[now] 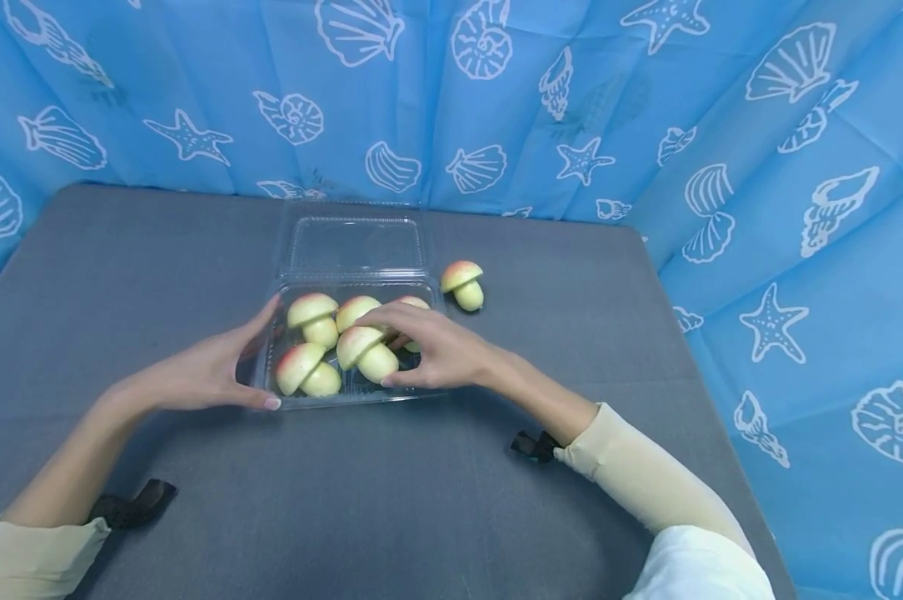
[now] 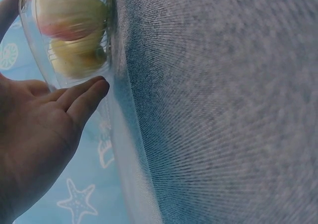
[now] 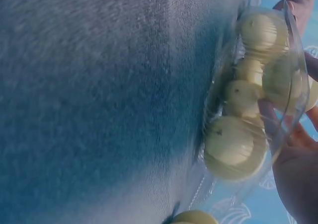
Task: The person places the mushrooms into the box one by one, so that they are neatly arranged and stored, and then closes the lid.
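A clear plastic clamshell box point(image 1: 350, 402) lies with its lid point(image 1: 357, 246) folded back. Inside sit several yellow mushroom-shaped pieces point(image 1: 312, 310) with red-tinged caps. With thumb and fingertips, my right hand point(image 1: 440, 346) holds one mushroom-shaped piece point(image 1: 377, 363) over the front middle of the box, partly covering the pieces behind it. In the right wrist view the fingers of my right hand point(image 3: 298, 159) reach over the box wall point(image 3: 293, 119). My left hand point(image 1: 200, 367) spans the left end of the box, thumb at the front corner, its straight fingers point(image 2: 87, 97) against the end wall.
Another mushroom-shaped piece point(image 1: 466, 292) lies on the table just right of the box. The grey cloth-covered table point(image 1: 346, 508) ends at the back and right against a blue curtain point(image 1: 496, 108) with white shell prints. Black straps point(image 1: 132, 504) hang at both wrists.
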### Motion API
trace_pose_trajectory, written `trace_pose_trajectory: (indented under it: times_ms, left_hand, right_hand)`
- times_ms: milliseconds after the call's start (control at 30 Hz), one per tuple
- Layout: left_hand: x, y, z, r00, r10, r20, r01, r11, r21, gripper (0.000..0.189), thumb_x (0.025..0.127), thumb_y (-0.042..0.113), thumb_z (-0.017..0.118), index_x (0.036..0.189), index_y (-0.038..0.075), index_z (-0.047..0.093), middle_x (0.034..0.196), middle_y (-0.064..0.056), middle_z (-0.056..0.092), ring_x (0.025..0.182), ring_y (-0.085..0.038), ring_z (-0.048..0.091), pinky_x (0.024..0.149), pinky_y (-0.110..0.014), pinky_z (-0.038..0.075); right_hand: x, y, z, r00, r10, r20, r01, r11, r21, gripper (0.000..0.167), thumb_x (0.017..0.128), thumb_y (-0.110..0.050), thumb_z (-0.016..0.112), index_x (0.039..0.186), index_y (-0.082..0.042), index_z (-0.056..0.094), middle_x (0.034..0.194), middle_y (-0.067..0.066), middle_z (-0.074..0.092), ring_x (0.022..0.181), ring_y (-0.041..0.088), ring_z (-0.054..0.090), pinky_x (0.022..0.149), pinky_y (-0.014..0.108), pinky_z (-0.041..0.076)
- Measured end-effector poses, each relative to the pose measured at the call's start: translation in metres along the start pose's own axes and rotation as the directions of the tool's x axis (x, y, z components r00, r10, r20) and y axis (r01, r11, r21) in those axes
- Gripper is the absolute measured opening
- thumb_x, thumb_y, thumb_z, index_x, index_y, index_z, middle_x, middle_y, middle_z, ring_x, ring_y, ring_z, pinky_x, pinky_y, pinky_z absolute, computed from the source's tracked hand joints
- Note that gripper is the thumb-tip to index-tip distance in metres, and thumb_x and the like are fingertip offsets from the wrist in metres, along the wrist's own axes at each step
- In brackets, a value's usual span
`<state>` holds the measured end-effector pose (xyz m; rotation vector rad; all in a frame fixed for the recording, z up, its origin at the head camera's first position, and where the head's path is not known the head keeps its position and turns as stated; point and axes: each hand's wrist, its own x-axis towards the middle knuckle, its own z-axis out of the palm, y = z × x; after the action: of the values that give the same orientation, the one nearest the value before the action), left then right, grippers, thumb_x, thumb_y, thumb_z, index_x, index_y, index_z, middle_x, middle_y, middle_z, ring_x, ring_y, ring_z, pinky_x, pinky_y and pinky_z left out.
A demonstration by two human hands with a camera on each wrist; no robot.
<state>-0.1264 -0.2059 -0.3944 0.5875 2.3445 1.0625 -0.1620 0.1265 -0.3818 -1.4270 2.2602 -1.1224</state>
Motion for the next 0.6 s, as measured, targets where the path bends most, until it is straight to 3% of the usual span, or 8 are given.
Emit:
trace_pose_trajectory:
  times_ms: [167, 367, 467, 600]
  left_hand:
    - [0.0009, -0.0009, -0.0004, 1.0, 0.012, 0.008, -0.012, 1.0, -0.011, 0.133, 0.077, 0.045, 0.084, 0.156, 0.023, -0.02, 0.164, -0.02, -0.01, 0.143, -0.053, 0.018, 0.113, -0.064, 0.024]
    - [0.0021, -0.0005, -0.0011, 1.0, 0.027, 0.014, -0.027, 0.999, -0.02, 0.133, 0.077, 0.042, 0.085, 0.156, 0.022, -0.02, 0.164, -0.017, -0.011, 0.145, -0.05, 0.018, 0.113, -0.063, 0.024]
    - [0.0019, 0.0001, -0.0012, 1.0, 0.023, 0.013, -0.023, 1.0, -0.019, 0.133, 0.077, 0.042, 0.085, 0.156, 0.022, -0.02, 0.164, -0.017, -0.011, 0.145, -0.049, 0.018, 0.113, -0.063, 0.024]
    - [0.0017, 0.0003, -0.0011, 1.0, 0.014, 0.013, -0.014, 1.0, -0.019, 0.133, 0.077, 0.044, 0.084, 0.156, 0.021, -0.02, 0.164, -0.017, -0.012, 0.144, -0.05, 0.018, 0.113, -0.064, 0.024]
  right_hand:
    - [0.0033, -0.001, 0.0045, 0.999, 0.035, 0.038, -0.033, 0.998, -0.05, 0.071, 0.084, -0.021, 0.081, 0.146, -0.015, 0.048, 0.143, -0.003, 0.051, 0.105, 0.007, 0.063, 0.089, 0.025, 0.055]
    - [0.0058, -0.0001, 0.0067, 0.995, 0.075, 0.063, -0.069, 0.993, -0.095, 0.072, 0.085, -0.019, 0.08, 0.148, -0.014, 0.046, 0.144, -0.002, 0.051, 0.099, 0.006, 0.064, 0.085, 0.022, 0.055]
    - [0.0078, 0.0014, 0.0076, 0.995, 0.069, 0.077, -0.06, 0.992, -0.111, 0.074, 0.085, -0.016, 0.08, 0.15, -0.011, 0.043, 0.148, -0.001, 0.048, 0.102, 0.006, 0.063, 0.086, 0.021, 0.055]
    - [0.0095, 0.0029, 0.0085, 0.993, 0.042, 0.106, -0.024, 0.986, -0.164, 0.076, 0.085, -0.014, 0.08, 0.151, -0.011, 0.043, 0.151, 0.002, 0.045, 0.123, 0.008, 0.053, 0.091, 0.019, 0.052]
